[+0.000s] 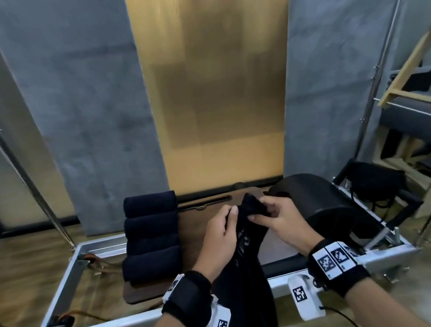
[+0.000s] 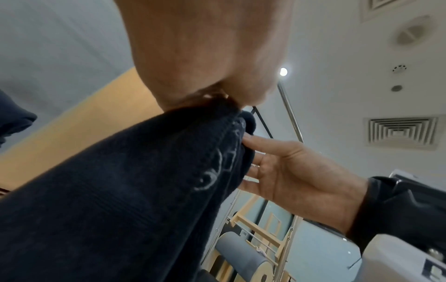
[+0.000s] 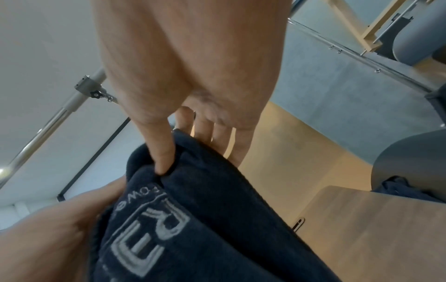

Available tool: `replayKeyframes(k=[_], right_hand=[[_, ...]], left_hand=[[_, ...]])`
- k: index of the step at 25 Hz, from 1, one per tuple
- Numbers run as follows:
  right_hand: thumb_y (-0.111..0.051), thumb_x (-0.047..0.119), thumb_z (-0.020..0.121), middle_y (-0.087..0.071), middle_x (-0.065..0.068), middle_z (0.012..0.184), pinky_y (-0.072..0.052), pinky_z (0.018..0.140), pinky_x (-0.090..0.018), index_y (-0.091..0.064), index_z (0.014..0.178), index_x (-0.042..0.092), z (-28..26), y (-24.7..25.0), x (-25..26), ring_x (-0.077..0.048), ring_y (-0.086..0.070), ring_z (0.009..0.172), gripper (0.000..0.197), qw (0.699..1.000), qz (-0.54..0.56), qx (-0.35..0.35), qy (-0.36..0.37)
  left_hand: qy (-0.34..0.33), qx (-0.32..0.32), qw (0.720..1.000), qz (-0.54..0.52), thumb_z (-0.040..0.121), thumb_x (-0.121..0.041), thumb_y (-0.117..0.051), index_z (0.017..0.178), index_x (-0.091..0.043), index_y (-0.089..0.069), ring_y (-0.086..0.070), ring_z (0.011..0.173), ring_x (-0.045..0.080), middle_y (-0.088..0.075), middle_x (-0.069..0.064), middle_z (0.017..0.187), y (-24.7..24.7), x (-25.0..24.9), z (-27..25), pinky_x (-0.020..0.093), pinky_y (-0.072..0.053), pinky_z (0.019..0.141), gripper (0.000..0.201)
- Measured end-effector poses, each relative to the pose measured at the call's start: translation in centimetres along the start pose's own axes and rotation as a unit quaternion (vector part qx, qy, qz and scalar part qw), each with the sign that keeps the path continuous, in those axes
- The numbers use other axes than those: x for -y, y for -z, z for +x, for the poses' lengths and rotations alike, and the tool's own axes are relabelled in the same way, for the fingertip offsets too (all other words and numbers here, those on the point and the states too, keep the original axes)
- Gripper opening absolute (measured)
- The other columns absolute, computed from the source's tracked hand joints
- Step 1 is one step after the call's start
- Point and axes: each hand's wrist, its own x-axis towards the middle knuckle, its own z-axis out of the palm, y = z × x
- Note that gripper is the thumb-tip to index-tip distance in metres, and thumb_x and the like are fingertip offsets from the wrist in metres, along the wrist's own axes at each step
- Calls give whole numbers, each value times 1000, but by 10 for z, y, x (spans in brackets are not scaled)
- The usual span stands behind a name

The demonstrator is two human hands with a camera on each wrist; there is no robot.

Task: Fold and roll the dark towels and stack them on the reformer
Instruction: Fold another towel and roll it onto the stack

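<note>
A dark navy towel (image 1: 248,255) with grey lettering hangs lengthwise in the air above the reformer's near rail. My left hand (image 1: 224,229) grips its upper edge from the left. My right hand (image 1: 266,214) pinches the top corner between thumb and fingers. In the left wrist view the towel (image 2: 120,190) runs down from my left hand (image 2: 217,76). In the right wrist view my right thumb presses into the towel (image 3: 205,209). Several rolled dark towels (image 1: 149,235) lie in a row on the wooden board (image 1: 197,220) of the reformer (image 1: 67,276).
A black arc barrel (image 1: 324,204) sits on the right of the board. Another dark towel (image 3: 395,186) lies bunched beside it. Metal uprights stand at left (image 1: 28,185) and right. Wooden equipment (image 1: 419,98) stands at far right.
</note>
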Motion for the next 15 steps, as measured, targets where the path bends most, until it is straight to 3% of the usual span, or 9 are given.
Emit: replayKeyframes(k=[2, 4, 6, 8, 11, 15], right_hand=[[-75, 3, 92, -77, -16, 96, -57, 86, -45, -77, 100, 8, -1, -5, 7, -23, -73, 93, 9, 1000, 6, -19, 9], [-76, 5, 93, -78, -8, 95, -58, 81, -33, -77, 99, 14, -3, -8, 15, -21, -74, 92, 11, 999, 22, -22, 23], [-77, 11, 93, -77, -7, 93, -58, 78, -28, -74, 98, 14, -5, -13, 25, -20, -74, 91, 7, 998, 49, -17, 20], [-78, 15, 93, -76, -11, 94, -59, 80, -30, -72, 100, 10, -5, -16, 27, -24, -74, 93, 11, 997, 71, -31, 14], [-79, 13, 91, -77, -15, 101, -61, 85, -34, -77, 104, 12, -7, -14, 26, -29, -75, 97, 13, 993, 99, -67, -3], [-87, 20, 83, -79, -17, 104, -63, 87, -37, -82, 105, 12, -11, -3, 20, -37, -75, 101, 24, 985, 123, -108, -49]], left_hand=[[30, 34, 999, 15, 103, -66, -48, 99, -26, -54, -62, 83, 6, -64, -4, 88, 11, -1, -8, 51, -51, 82, 41], [50, 85, 990, 100, 88, -80, -61, 116, -39, -49, -68, 99, 6, -70, -16, 105, 25, 4, -15, 46, -56, 88, 51], [42, 127, 979, 156, 87, -66, -72, 130, -46, -41, -68, 110, 8, -68, -20, 119, 40, 12, -22, 45, -57, 92, 57], [39, 142, 976, 161, 93, -43, -74, 131, -46, -39, -67, 110, 7, -66, -21, 121, 56, 23, -30, 47, -57, 93, 52], [56, 125, 977, 163, 91, -22, -71, 112, -42, -47, -64, 97, 7, -63, -15, 106, 81, 35, -44, 46, -58, 86, 37], [58, 34, 991, 119, 93, -1, -70, 89, -34, -60, -69, 88, 11, -69, -6, 91, 112, 48, -49, 28, -55, 79, 35]])
